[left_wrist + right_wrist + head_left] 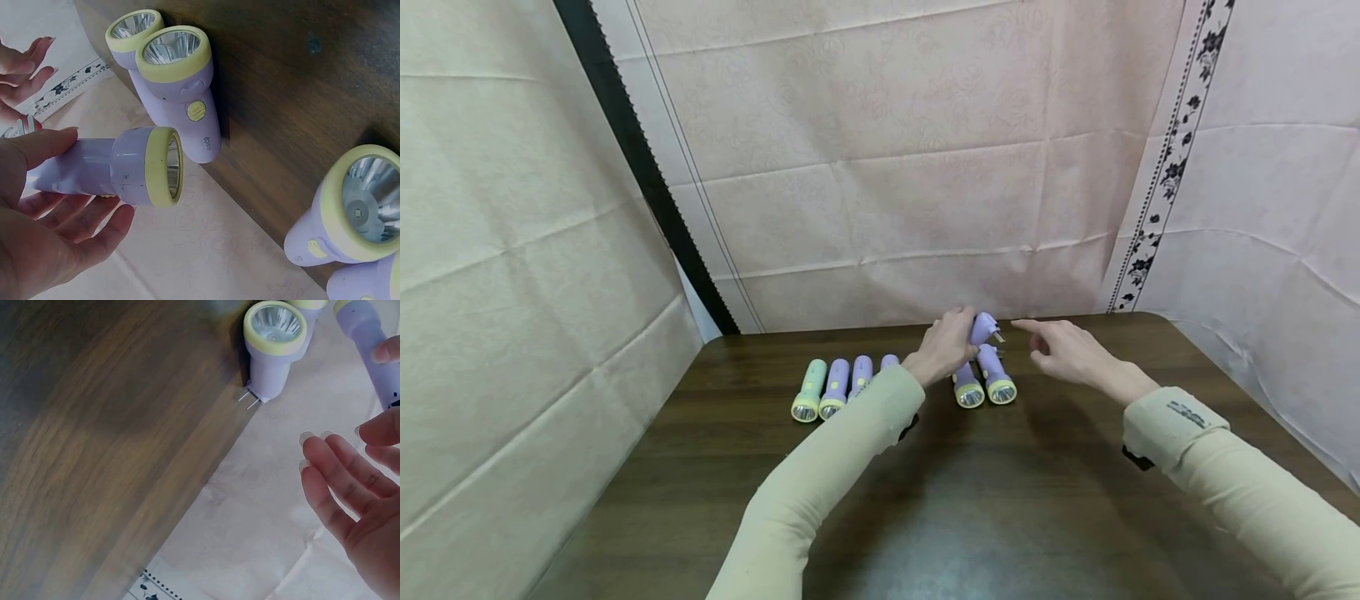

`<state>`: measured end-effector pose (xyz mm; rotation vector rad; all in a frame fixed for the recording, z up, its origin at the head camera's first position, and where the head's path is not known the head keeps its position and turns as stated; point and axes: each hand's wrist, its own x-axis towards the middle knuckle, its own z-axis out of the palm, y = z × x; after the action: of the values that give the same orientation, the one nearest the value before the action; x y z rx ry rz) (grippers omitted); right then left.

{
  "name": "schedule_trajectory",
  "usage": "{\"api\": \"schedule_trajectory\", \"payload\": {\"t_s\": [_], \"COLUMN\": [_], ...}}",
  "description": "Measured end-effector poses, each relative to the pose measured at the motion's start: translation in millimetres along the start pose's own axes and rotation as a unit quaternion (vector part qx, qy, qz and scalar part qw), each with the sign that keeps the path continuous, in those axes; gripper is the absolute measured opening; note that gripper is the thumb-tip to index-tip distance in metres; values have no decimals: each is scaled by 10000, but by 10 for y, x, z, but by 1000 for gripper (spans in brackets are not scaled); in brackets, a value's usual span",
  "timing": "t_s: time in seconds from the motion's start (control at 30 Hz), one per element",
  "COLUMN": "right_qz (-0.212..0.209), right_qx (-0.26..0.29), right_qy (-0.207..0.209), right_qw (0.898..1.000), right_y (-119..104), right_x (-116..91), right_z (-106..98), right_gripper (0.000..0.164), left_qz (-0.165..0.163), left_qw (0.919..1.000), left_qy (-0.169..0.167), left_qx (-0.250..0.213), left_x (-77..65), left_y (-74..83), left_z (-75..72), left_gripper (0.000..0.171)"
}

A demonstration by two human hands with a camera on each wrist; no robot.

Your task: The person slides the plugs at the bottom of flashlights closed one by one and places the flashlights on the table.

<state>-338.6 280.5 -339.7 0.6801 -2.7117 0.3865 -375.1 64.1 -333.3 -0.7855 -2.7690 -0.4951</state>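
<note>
My left hand [942, 348] grips a purple flashlight [90, 164] with a yellow rim, thumb on one side and fingers on the other. The flashlight is raised above the far part of the table, and two metal prongs stick out of its tail end. Close by on the right, my right hand [1066, 352] hovers with its index finger stretched toward those prongs and its other fingers loosely bent. Nothing is in that hand, and a small gap shows between it and the flashlight. Below lie two purple flashlights side by side, the right one [270, 374] with its prongs out.
Left of the left forearm is a row with one green flashlight [812, 385] and several purple flashlights [836, 385], partly hidden by the sleeve. All rest on a dark wooden table [970, 517]. Pale cloth [887, 167] hangs behind the table's far edge.
</note>
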Motion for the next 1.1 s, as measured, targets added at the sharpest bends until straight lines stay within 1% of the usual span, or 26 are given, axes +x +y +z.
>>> {"api": "schedule_trajectory", "payload": {"t_s": [0.17,0.37,0.53,0.77,1.1], "right_qz": [-111,-307,-437,-501,-727], "right_qx": [5,73,60,87,-220], "right_qy": [92,131,195,222,313], "right_qw": [9999,9994,9988,9985,9966], "right_y": [-74,-159,-191,-217,-269], "right_x": [8,34,53,62,58], "right_z": [-5,-20,-19,-7,34], "right_gripper": [56,57,58,59,59], "left_qz": [-2,43,59,102,147], "left_qw": [10000,10000,9999,9998,9990], "left_qy": [-46,-10,-33,-60,-20], "left_qx": [-3,-36,-84,-185,-423], "left_x": [1,1,-6,-23,-56], "left_y": [3,-21,-39,-58,-80], "left_z": [9,-8,-22,-29,-22], "left_gripper": [36,37,36,39,40]}}
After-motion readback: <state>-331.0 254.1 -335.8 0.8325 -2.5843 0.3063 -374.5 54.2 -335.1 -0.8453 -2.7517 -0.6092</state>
